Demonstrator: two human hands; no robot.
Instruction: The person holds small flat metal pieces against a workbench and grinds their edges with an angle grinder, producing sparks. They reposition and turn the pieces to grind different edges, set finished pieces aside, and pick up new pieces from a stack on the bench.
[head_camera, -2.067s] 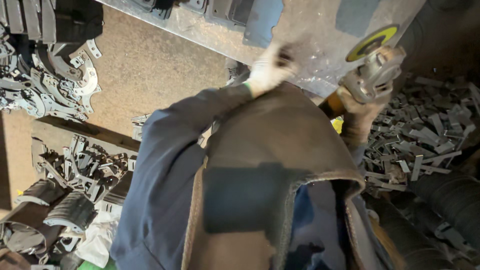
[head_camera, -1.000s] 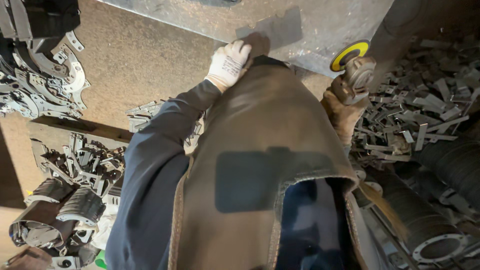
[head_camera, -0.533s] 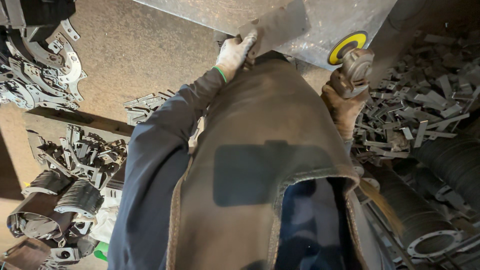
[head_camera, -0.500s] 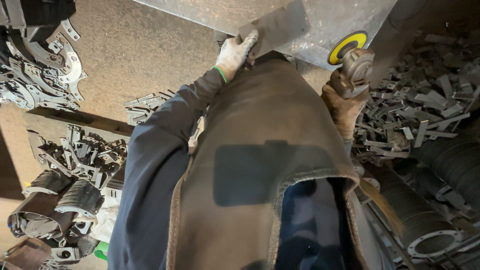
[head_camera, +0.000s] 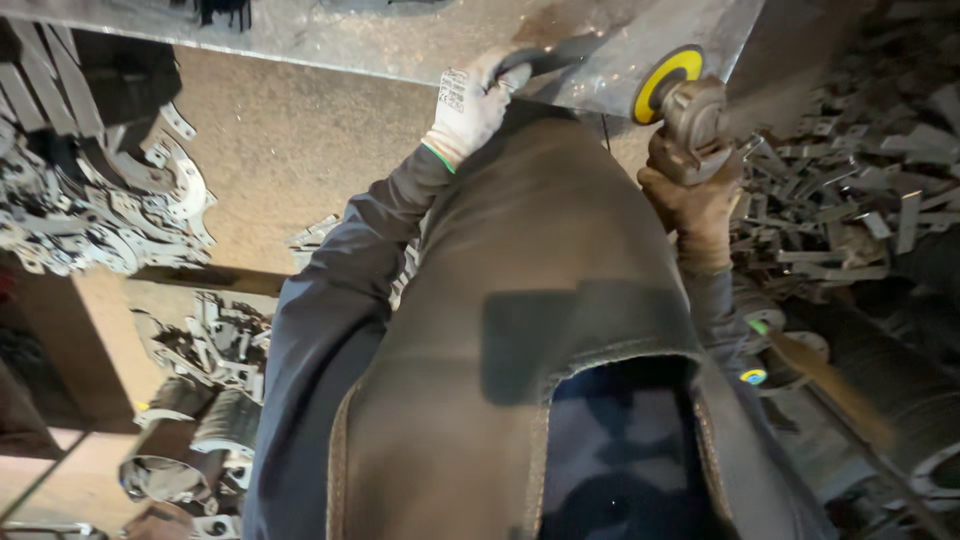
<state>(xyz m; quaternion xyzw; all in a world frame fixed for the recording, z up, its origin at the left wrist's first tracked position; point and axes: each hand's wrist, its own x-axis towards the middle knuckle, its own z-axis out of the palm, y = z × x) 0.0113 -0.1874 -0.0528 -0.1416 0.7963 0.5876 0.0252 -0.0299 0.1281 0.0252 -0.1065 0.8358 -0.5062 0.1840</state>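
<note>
Gloves cover both hands. The left hand (head_camera: 468, 100), in a pale knit glove with a green cuff, is curled shut around the near edge of a dark flat metal piece (head_camera: 555, 58) that lies on the grey steel plate (head_camera: 380, 40) running across the top of the view; its fingers wrap over the piece's end and its knuckles face the camera. The right hand (head_camera: 695, 205), in a worn brown leather glove, is clenched tight around the body of an angle grinder (head_camera: 690, 115), wrist bent upward. The grinder's yellow-faced disc (head_camera: 668, 78) stands tilted at the steel plate's lower edge, just beside the dark piece and to its right; whether disc and metal actually touch cannot be told. A brown leather apron (head_camera: 520, 330) over dark blue sleeves fills the middle of the view. To the right lies a heap of grey metal offcuts (head_camera: 850, 190), and to the left, on the brown floor, a pile of curved stamped metal parts (head_camera: 90, 210), with more scrap lower left
</note>
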